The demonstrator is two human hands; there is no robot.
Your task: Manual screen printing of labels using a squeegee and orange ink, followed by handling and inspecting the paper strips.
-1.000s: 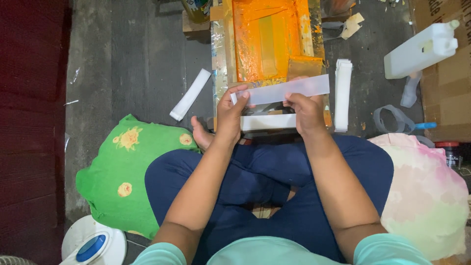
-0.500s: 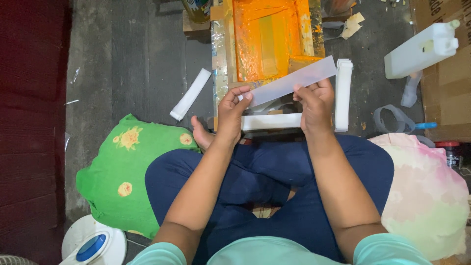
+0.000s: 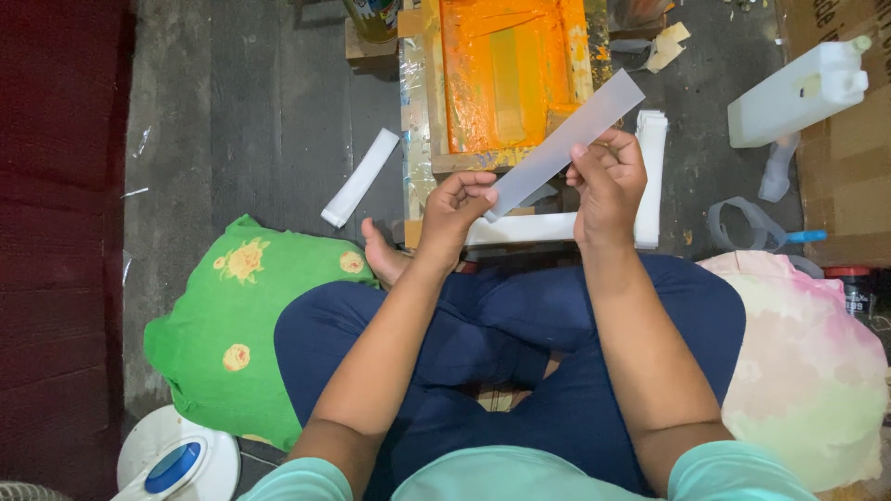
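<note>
Both my hands hold one long translucent white strip [image 3: 568,141] tilted up to the right, above my crossed legs in dark blue trousers. My left hand [image 3: 457,206] pinches its lower left end; my right hand [image 3: 608,176] grips it near the middle. Behind the strip lies a wooden printing frame [image 3: 422,111] smeared with orange ink. A white strip [image 3: 520,228] lies flat along the frame's near edge, and a stack of white strips [image 3: 652,176] stands to its right.
Another white strip [image 3: 360,177] lies on the grey floor to the left. A green flowered cushion [image 3: 232,325] is at my left knee, a pink-and-green cushion [image 3: 817,371] at my right. A white plastic jug [image 3: 803,88] and a cardboard box [image 3: 845,176] are far right; a white-and-blue device [image 3: 176,461] sits bottom left.
The strip has tilted from nearly level to steeply up on the right. My right hand has risen and moved right along it; my left hand stayed low at the left end.
</note>
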